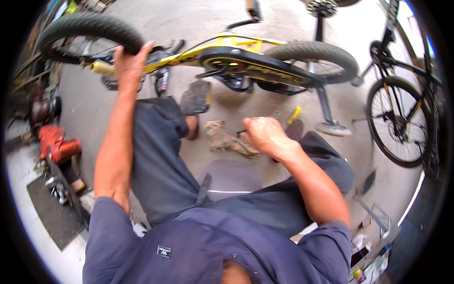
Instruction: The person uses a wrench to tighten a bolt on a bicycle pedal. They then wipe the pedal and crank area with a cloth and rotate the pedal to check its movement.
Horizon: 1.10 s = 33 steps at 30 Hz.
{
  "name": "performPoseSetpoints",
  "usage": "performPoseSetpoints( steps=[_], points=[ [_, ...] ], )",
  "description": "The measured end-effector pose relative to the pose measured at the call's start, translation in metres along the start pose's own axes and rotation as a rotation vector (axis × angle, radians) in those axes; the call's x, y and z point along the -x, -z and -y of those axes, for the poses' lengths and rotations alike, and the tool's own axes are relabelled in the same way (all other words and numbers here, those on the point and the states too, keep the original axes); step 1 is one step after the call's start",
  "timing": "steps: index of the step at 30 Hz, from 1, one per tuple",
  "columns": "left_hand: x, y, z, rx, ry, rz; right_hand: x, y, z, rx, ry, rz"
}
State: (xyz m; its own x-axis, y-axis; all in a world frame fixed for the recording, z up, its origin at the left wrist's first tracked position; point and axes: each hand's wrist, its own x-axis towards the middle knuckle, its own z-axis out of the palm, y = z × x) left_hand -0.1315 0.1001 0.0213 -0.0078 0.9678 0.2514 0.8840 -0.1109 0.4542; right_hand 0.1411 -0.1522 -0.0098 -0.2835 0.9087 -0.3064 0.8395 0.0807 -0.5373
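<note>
A small yellow bicycle (177,58) lies across the floor in front of me. My left hand (128,64) is closed round the lower edge of its knobby front wheel (92,21), beside a cream-coloured cylinder (101,68). Between my knees, my right hand (266,135) is closed in a fist, apart from the bicycle. A short dark tip sticks out past its fingers; the rest is hidden in the grip. Just left of this fist, a crumpled patterned cloth (216,135) lies on the floor. The bicycle's black pedal (196,98) hangs near my left knee.
A yellow-handled object (294,115) lies by my right foot. The bicycle's rear wheel (338,64) and a grey leg with a flat foot (333,128) extend rightward. A black bicycle (399,123) stands at the right. Red equipment (54,146) and metal parts (59,190) sit at the left.
</note>
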Motion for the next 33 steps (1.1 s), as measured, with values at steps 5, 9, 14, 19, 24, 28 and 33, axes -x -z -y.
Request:
performPoseSetpoints(
  steps=[5,9,14,19,24,28,33],
  points=[
    [-0.011,-0.01,0.031,0.095,-0.03,-0.109,-0.005,-0.009,-0.003,-0.004,-0.009,0.035],
    [-0.007,-0.007,0.018,0.058,-0.01,-0.082,0.001,-0.015,-0.006,-0.075,0.027,-0.128],
    [-0.006,-0.005,0.016,0.073,0.009,-0.065,0.003,-0.012,-0.005,-0.06,0.014,-0.095],
    [-0.003,-0.002,0.009,0.098,0.01,-0.065,0.004,-0.014,-0.006,-0.076,0.026,-0.139],
    [-0.004,-0.001,0.011,0.082,0.016,-0.08,0.001,-0.018,-0.01,-0.082,0.032,-0.063],
    [-0.002,0.001,0.006,0.159,0.01,-0.069,0.003,-0.017,-0.009,-0.078,0.038,-0.07],
    [0.0,0.003,0.001,0.089,0.04,-0.084,0.002,-0.011,-0.003,-0.08,0.01,-0.087]
  ],
)
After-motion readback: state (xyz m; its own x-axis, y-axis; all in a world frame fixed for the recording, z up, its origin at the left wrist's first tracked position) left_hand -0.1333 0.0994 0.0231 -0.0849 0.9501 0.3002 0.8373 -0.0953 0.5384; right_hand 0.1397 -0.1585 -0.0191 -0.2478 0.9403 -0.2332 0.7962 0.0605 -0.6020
